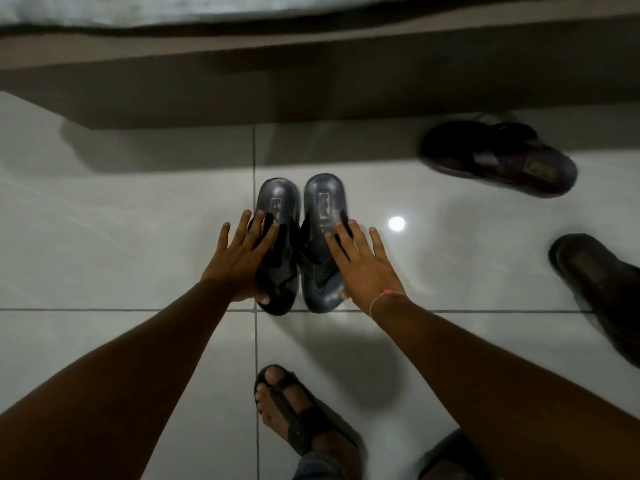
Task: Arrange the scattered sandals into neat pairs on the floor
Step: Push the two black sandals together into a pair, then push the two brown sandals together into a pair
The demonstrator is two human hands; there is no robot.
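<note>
- Two dark grey rubber flip-flop sandals (300, 244) sit side by side on the glossy white tiled floor (138, 220).
- Left hand (239, 261) and right hand (363, 265), fingers spread, press their outer edges.

glossy pale tiled floor (138, 220), brown bed base (311, 81).

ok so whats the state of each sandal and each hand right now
left grey sandal: flat on floor, beside its mate
right grey sandal: flat, paired
left hand: open, resting on left grey sandal
right hand: open, on right grey sandal
strapped brown sandal: loose, angled
dark sandal at right edge: loose, unpaired
</note>
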